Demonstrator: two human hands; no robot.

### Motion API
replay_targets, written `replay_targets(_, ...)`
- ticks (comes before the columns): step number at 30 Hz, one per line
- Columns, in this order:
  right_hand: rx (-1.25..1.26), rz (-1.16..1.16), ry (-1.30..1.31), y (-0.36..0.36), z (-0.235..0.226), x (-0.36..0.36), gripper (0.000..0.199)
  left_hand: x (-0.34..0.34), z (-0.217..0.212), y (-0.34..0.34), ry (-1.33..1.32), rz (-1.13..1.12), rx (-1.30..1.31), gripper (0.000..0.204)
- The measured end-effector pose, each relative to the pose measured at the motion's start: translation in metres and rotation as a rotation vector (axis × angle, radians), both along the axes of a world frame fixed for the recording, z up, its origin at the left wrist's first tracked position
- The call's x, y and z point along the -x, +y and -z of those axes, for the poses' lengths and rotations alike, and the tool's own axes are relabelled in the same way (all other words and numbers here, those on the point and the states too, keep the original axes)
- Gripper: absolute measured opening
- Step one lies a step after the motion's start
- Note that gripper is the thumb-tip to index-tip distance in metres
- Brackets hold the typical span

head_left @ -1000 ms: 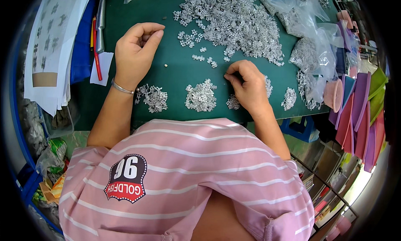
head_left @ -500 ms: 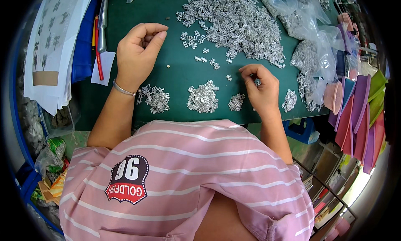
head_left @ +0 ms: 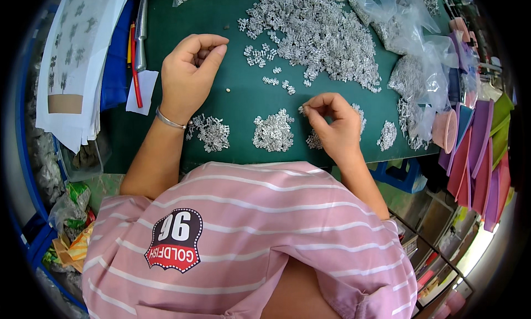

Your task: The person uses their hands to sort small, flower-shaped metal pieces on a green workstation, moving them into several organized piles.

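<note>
My right hand (head_left: 334, 125) is pinched at the thumb and forefinger, with a small silvery metal piece (head_left: 302, 110) at the fingertips, low over the green tabletop. Partly covered by that hand are a small pile (head_left: 314, 140) and another cluster of the same pieces (head_left: 358, 115). To its left lies a rounder pile (head_left: 274, 132). My left hand (head_left: 193, 70), a metal bangle on its wrist, is closed with thumb and forefinger together; what it holds, if anything, is hidden. Beside that wrist sits one more pile (head_left: 210, 134).
A large heap of metal pieces (head_left: 321, 37) spreads across the back. Clear plastic bags (head_left: 406, 76) of pieces stand at right, near a pink cup (head_left: 444, 125) and coloured plastic bins (head_left: 478, 147). At left are paper sheets (head_left: 83, 42), a red pen (head_left: 135, 70) and a blue tray (head_left: 115, 70).
My right hand has moved left and slightly toward me, and its fingertips now pinch the metal piece that lay beside them. The left hand keeps its pose; the whole view has shifted slightly.
</note>
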State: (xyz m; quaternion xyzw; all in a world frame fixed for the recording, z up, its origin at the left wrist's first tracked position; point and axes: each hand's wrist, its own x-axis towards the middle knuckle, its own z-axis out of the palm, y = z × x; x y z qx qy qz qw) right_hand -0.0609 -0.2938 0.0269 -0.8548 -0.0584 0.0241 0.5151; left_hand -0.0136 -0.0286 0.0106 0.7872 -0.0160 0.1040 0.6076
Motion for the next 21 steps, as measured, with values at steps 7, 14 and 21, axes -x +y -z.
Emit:
replay_targets(7,-0.421,0.014,0.392,-0.003,-0.009,-0.005,0.013,0.0,0.001,0.002,-0.007,0.002,0.029,0.014)
replay_targets(14,-0.325,-0.116,0.294,0.011,-0.007,0.01,0.009,0.0,0.001,0.001,-0.027,0.0,0.011,0.014)
replay_targets(21,0.221,-0.121,-0.303,0.02,0.007,-0.023,0.016,0.001,-0.003,0.0,-0.006,-0.013,0.011,0.013)
